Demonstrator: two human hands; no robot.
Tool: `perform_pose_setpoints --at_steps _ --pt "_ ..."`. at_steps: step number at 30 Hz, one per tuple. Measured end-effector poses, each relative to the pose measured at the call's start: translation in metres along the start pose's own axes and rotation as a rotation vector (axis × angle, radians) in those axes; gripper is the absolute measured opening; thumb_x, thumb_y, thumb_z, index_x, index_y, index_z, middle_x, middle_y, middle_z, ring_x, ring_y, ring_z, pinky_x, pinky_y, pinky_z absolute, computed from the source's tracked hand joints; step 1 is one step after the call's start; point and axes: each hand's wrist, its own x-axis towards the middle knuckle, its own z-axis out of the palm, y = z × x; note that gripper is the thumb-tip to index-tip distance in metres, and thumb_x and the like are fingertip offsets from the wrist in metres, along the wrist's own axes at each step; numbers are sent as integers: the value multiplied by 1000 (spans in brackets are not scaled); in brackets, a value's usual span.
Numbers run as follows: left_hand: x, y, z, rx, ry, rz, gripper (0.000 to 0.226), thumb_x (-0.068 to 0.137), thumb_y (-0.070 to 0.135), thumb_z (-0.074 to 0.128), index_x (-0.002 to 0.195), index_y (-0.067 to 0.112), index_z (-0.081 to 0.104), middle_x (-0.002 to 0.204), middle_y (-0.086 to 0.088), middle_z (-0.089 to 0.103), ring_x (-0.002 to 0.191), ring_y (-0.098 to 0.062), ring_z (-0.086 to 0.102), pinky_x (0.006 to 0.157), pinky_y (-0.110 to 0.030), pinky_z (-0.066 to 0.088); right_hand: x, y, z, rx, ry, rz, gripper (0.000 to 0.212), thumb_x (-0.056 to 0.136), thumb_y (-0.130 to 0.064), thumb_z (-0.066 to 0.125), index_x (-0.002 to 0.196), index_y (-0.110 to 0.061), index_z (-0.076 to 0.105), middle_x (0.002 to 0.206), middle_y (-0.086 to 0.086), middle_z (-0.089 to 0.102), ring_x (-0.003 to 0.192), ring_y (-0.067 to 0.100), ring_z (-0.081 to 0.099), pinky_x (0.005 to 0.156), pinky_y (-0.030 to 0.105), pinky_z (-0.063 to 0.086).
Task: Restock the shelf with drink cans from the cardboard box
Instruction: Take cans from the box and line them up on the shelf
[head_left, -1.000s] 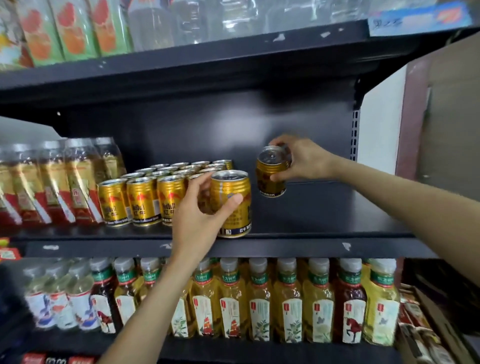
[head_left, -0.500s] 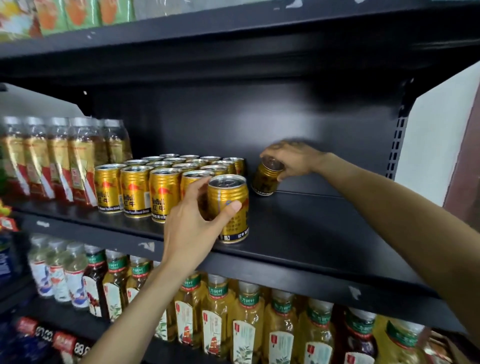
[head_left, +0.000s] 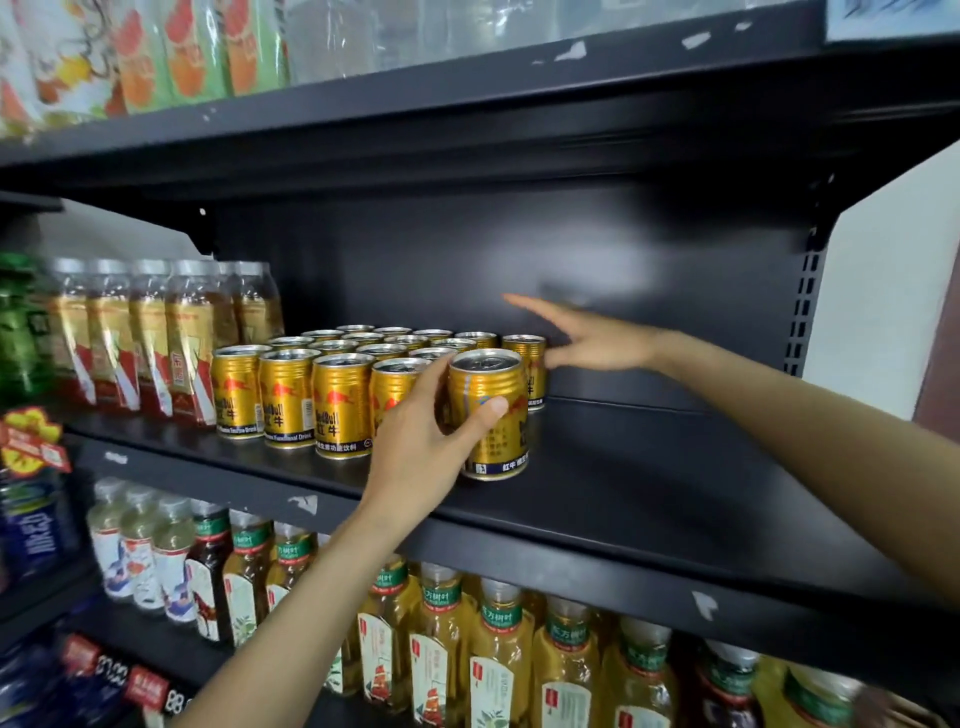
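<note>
A person stands facing a black metal store shelf (head_left: 649, 499), both bare arms reaching in from below. The left hand (head_left: 431, 441) wraps its thumb and fingers around a short gold drink can with a silver lid (head_left: 488, 415), which stands upright near the front edge of the shelf, just beside the front row of matching cans. That block of gold cans (head_left: 337, 384) stands in neat rows running toward the back panel. The right hand (head_left: 592, 338) is stretched far back with its fingers spread and straight, holding nothing; its fingertips lie just beside a gold can at the rear right corner of the block (head_left: 527, 364), though whether they touch it cannot be told. To the left of the cans stand clear plastic bottles with red and gold labels (head_left: 150, 332). On the shelf below stand rows of yellow tea bottles with green caps (head_left: 498, 654). The shelf above holds packets with orange and green print (head_left: 171, 52). The cardboard box is out of view.
</note>
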Motion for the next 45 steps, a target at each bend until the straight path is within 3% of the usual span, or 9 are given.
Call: perform_pose_setpoints --at_steps 3,8,16,21,27,32,36,40,45 --pt "17 -1 9 -32 -90 18 74 78 62 59 139 24 40 128 11 58 119 -3 51 104 -36 41 -25 -28 -20 411 -144 -67 84 78 -2 57 139 -44 16 152 -5 25 135 10 37 105 30 40" --pt "35 5 22 -124 -223 18 68 80 53 62 136 18 45 127 7 59 118 -4 53 105 -38 40 -40 -35 -39 353 -348 38 84 82 -3 66 144 -37 21 145 -6 38 124 9 50 99 25 47" --pt "41 12 28 194 -128 2 69 92 47 47 147 13 22 146 -4 39 127 -18 46 107 -38 37 -33 -32 -25 191 -95 209 71 79 -24 72 140 -16 37 128 4 53 105 17 60 80 29 56" --pt "29 -6 15 535 -222 98 52 94 40 47 141 21 34 129 4 58 117 -17 55 96 -40 47 -7 -22 -5 -162 152 399 58 67 -60 72 94 -9 69 88 6 73 72 18 71 68 30 57" --pt "23 -4 14 633 -117 324 37 91 27 54 128 21 52 112 3 67 106 -16 60 80 -34 54 25 -7 20 -361 206 466 62 66 -72 62 63 -10 62 59 5 65 62 20 64 52 25 39" --pt "38 -13 -7 854 153 591 24 81 23 53 100 17 68 90 1 69 94 -22 58 76 -32 43 44 0 43 -335 318 501 65 62 -77 61 61 -13 50 77 5 59 74 24 57 62 29 42" --pt "49 -28 -23 999 76 462 39 80 40 47 104 17 68 99 -3 71 99 -25 60 88 -37 40 50 6 54 -180 315 480 82 64 -77 59 103 -5 60 113 13 59 104 28 58 85 39 52" --pt "52 -35 -32 1026 -13 425 44 77 45 55 110 19 67 99 -4 72 92 -26 67 91 -39 46 33 14 55 74 106 509 119 67 -56 74 149 -26 -7 157 15 -5 144 33 8 115 46 22" --pt "54 -40 -33 1007 -26 462 47 74 41 67 115 19 64 103 -5 72 92 -25 68 97 -41 44 36 33 72 224 42 451 129 72 -29 79 143 -20 -29 158 10 -3 146 28 7 118 47 18"
